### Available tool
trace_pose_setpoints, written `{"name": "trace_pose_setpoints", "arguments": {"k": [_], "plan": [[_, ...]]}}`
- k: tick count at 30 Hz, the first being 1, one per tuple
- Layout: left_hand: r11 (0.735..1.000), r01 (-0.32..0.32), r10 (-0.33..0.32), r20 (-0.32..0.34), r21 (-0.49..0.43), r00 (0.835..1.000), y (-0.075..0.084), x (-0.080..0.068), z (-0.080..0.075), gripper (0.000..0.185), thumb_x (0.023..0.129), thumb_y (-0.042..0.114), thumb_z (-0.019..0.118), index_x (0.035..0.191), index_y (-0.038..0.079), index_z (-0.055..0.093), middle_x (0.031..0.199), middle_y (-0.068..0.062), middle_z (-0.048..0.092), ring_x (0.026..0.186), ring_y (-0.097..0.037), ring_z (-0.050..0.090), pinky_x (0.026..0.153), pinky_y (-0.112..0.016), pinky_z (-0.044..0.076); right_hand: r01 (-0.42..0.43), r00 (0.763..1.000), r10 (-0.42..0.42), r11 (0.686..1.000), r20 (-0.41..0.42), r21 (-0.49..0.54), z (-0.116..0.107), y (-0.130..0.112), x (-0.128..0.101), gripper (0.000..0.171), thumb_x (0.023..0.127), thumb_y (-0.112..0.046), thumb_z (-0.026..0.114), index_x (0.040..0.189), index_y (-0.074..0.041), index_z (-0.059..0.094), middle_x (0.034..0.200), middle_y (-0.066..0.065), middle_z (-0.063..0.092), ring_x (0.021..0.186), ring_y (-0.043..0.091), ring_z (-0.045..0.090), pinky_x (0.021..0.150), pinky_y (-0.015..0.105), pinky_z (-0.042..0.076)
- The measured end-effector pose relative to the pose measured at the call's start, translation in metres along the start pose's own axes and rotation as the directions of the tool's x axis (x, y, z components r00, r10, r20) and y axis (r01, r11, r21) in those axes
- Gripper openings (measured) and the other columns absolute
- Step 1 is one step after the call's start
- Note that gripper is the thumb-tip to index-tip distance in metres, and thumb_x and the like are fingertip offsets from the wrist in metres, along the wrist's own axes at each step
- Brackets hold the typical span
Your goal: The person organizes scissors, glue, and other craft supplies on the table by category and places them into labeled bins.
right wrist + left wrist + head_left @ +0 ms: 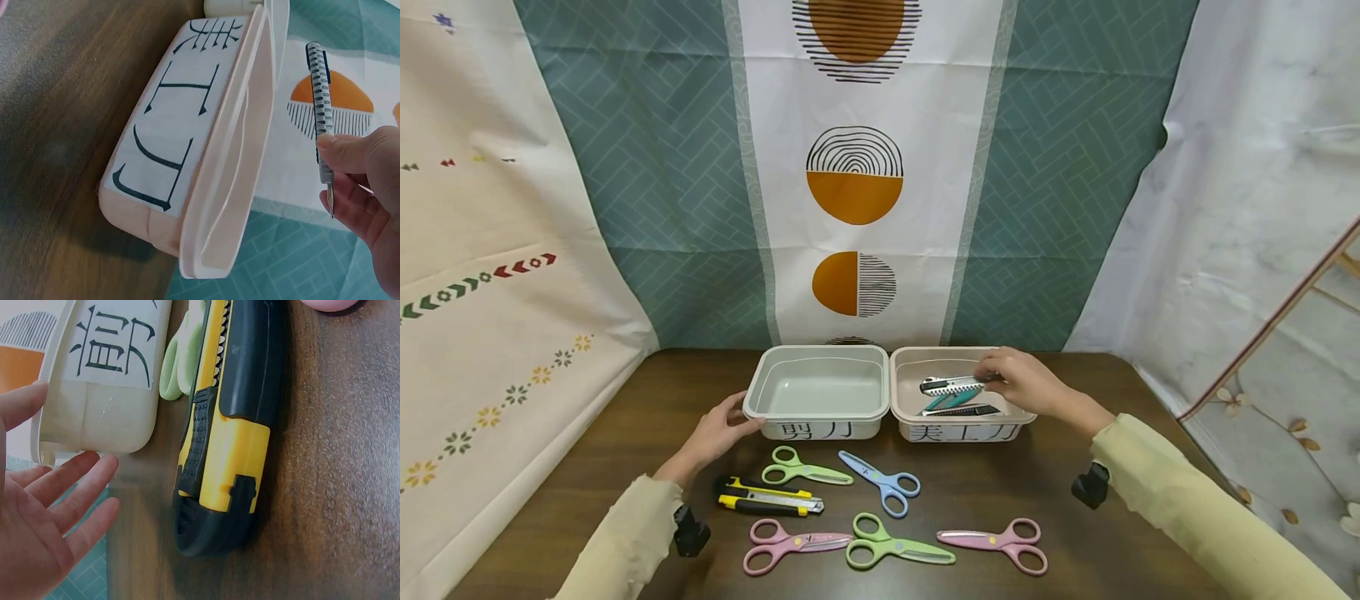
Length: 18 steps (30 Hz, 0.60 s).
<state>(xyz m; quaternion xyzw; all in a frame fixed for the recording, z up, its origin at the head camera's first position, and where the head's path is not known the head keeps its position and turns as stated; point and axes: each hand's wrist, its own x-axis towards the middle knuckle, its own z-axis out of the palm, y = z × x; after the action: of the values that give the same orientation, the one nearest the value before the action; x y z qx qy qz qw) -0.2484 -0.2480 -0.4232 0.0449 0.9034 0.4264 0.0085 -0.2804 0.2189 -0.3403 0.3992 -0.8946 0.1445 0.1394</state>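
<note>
The grey-and-white utility knife is held over the pink bin, pinched at one end between thumb and fingers of the right hand; we judge the end grip keeps the blade side clear of the palm. It is slim, with a toothed, striped slider running along its body (the right wrist view shows the stripes plainly). Below it in the same bin we note a teal knife and a dark knife. The left hand lies with fingers straight against the corner of the grey bin, gripping nothing, apparently steadying it. That bin holds nothing we can see. On the table, near the left hand, a yellow-and-black knife lies among five scissors in green, blue and pink.
</note>
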Motion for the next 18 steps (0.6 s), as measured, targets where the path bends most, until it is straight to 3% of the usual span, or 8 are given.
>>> {"name": "trace_pose_setpoints", "arguments": {"k": [18], "plan": [[1.0, 0.001, -0.001, -0.009, -0.02, 1.0, 0.002, -0.002, 0.0, 0.07, 0.086, 0.031, 0.061, 0.137, -0.005, 0.028, 0.12, -0.027, 0.053, 0.112, -0.039, 0.049, 0.09, -0.055, 0.038, -0.023, 0.999, 0.024, 0.999, 0.024, -0.037, 0.019, 0.015, 0.008, 0.016, 0.074, 0.004, 0.069, 0.088, -0.004, 0.069, 0.087, 0.003, 0.063, 0.08, 0.019, 0.058, 0.068, 0.035, 0.048]]}}
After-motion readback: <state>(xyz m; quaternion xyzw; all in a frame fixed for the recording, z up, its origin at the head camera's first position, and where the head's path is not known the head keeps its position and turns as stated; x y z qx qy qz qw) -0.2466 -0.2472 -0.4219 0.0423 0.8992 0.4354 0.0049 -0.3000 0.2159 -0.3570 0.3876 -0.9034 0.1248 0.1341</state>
